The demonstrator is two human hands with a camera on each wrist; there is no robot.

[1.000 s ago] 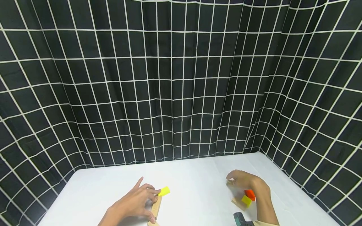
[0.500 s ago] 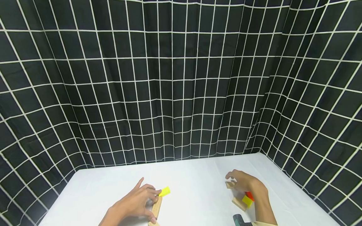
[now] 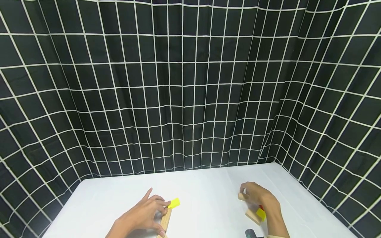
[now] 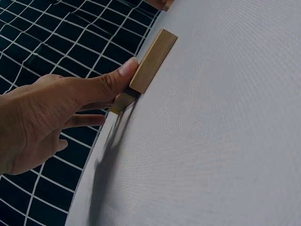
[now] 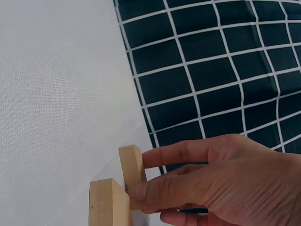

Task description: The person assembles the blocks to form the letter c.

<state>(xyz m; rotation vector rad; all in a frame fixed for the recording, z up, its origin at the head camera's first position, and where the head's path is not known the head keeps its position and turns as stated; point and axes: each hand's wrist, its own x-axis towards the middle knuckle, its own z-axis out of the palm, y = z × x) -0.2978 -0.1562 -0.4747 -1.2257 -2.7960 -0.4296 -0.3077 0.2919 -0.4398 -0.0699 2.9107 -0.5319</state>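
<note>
My left hand (image 3: 143, 213) rests on a row of wooden blocks at the table's near middle. Its thumb is against a light wooden block (image 4: 154, 61), while its fingers reach the longer wooden block (image 3: 165, 219) and a yellow block (image 3: 175, 203) at the far end. On the right, my right hand (image 3: 254, 192) pinches a small wooden block (image 5: 130, 167) between thumb and finger. Nearer the wrist lies another wooden block (image 3: 253, 216), next to a yellow block (image 3: 261, 214) and a mostly covered red block (image 3: 262, 207).
A white cloth-covered table (image 3: 205, 201) lies under everything. Black curtain with a white grid (image 3: 187, 99) encloses its back and sides. A dark device (image 3: 250, 233) sits by the right wrist at the lower edge.
My right thumb and fingers have closed on the small wooden block, which earlier lay partly uncovered beneath the fingers. The left hand keeps its place on the blocks.
</note>
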